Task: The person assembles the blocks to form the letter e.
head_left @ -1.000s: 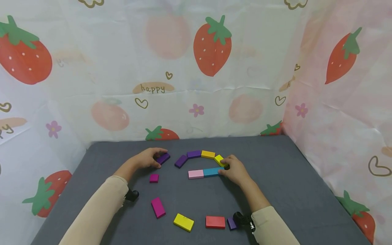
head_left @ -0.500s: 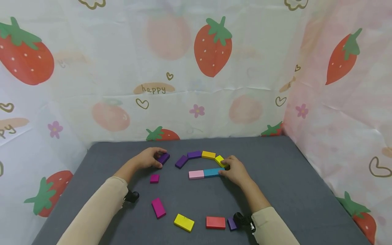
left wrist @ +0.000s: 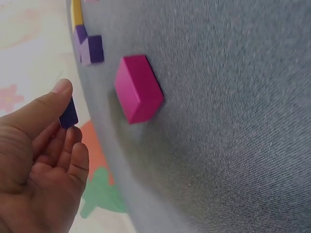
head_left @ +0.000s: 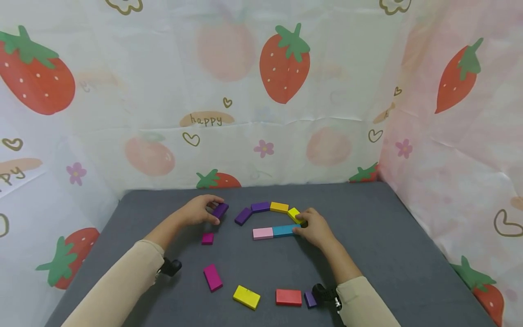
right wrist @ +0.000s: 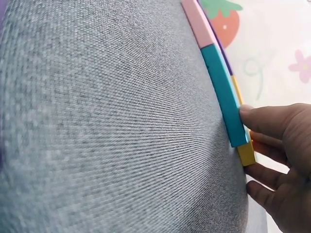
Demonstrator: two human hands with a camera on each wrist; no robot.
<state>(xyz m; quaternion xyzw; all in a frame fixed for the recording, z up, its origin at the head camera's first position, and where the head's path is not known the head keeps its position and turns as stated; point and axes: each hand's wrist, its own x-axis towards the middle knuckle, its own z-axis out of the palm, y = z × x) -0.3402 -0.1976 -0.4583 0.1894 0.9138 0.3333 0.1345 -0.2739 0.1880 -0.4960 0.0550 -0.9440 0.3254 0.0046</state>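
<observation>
My left hand (head_left: 203, 210) pinches a purple block (head_left: 221, 210) between thumb and fingers, at the left end of a curved row. In the left wrist view this block (left wrist: 69, 115) is mostly hidden by the hand. My right hand (head_left: 317, 228) has its fingers curled round the yellow block (head_left: 293, 214) at the row's right end, with its thumb by the end of a blue block (head_left: 283, 230). Two more purple blocks (head_left: 244, 216) and a yellow-orange block (head_left: 279, 207) make up the row between. A pink block (head_left: 263, 233) lies end to end with the blue one.
A small magenta block (head_left: 207, 238) lies below my left hand. Nearer the front are a longer magenta block (head_left: 213, 277), a yellow block (head_left: 247, 297), a red block (head_left: 288, 297) and a purple block (head_left: 310, 299) by the right wrist camera. Strawberry-print cloth (head_left: 229, 154) walls the grey table.
My left hand has shifted slightly right with the purple block, bringing it a little closer to the row, and the left forearm has swung outward. The right hand has stayed in place.
</observation>
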